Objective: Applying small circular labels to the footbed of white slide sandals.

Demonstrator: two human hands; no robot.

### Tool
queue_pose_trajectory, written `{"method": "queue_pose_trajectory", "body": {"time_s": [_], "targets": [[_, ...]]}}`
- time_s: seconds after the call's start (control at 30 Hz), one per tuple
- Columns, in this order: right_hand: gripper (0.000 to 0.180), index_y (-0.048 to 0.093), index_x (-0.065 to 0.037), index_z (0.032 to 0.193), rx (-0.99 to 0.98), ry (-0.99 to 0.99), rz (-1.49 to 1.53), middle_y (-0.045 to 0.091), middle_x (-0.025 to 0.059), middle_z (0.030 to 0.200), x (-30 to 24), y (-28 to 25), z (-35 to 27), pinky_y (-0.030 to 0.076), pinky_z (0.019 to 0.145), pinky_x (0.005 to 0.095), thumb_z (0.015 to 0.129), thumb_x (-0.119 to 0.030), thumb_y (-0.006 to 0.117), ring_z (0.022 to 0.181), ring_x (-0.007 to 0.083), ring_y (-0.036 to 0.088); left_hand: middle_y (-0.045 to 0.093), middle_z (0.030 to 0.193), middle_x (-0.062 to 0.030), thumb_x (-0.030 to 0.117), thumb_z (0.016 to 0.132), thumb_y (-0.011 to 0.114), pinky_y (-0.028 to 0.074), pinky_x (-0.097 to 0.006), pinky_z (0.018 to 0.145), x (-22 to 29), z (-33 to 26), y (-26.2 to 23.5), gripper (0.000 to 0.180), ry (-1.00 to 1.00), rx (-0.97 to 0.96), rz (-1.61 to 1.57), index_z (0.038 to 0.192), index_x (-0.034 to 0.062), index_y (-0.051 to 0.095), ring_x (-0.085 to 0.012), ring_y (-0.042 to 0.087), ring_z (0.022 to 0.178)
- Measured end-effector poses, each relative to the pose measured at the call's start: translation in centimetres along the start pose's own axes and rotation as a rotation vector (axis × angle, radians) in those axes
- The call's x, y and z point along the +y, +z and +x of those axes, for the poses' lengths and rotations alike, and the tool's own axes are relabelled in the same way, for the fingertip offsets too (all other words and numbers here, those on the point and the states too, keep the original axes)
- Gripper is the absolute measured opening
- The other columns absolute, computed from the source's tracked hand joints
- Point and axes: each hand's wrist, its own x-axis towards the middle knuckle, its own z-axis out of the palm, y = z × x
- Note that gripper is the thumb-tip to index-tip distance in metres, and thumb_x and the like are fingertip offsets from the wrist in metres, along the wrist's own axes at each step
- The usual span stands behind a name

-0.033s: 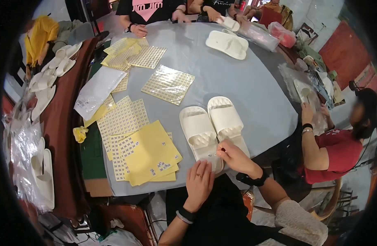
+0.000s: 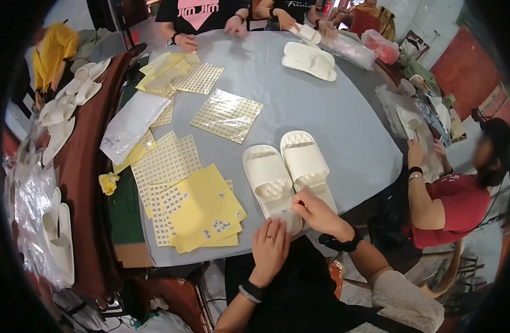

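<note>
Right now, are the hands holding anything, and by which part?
The right hand pinches something tiny over the left slipper's heel; too small to identify. The left hand holds nothing.

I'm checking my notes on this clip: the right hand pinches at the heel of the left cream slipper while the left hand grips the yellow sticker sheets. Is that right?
Not quite. The head view shows the left hand resting flat at the table edge, beside the yellow sticker sheets without holding them. The rest stands: the right hand pinches at the heel of the left cream slipper.
</note>
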Motion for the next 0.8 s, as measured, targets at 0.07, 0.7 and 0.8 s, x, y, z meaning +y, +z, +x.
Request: {"method": "queue_pose_trajectory", "body": {"time_s": [0.07, 0.7, 0.8], "targets": [[0.016, 0.05, 0.0, 0.094, 0.006, -0.015, -0.002, 0.054, 0.0158, 0.086, 0.5, 0.3, 0.1, 0.042, 0.078, 0.0371, 0.093, -0.016, 0.053, 0.084, 0.0312, 0.052, 0.057, 0.107, -0.0089, 0.013, 0.08, 0.067, 0.045, -0.04, 0.079, 0.0, 0.3, 0.3, 0.033, 0.024, -0.009, 0.094, 0.111, 0.0052, 0.06, -0.0299, 0.056, 0.099], [0.015, 0.048, -0.005, 0.092, 0.069, -0.104, 0.227, 0.052, 0.0113, 0.088, 2.7, 1.3, -0.7, 0.04, 0.076, 0.036, 0.094, -0.019, 0.051, 0.083, 0.0254, 0.051, 0.058, 0.082, -0.0138, 0.008, 0.077, 0.066, 0.042, -0.045, 0.07, -1.1, 5.8, 0.5, 0.011, -0.274, -0.212, -0.05, 0.081, 0.0028, 0.058, -0.0353, 0.054, 0.08], [0.014, 0.049, -0.004, 0.094, 0.051, -0.135, 0.237, 0.051, 0.0109, 0.087, 3.1, 1.3, -0.9, 0.04, 0.075, 0.0347, 0.094, -0.018, 0.052, 0.083, 0.0237, 0.05, 0.056, 0.081, -0.0152, 0.009, 0.079, 0.065, 0.042, -0.045, 0.072, -0.9, 5.6, 0.7, 0.012, -0.258, -0.232, 0.01, 0.081, 0.001, 0.056, -0.0362, 0.053, 0.082]]}}
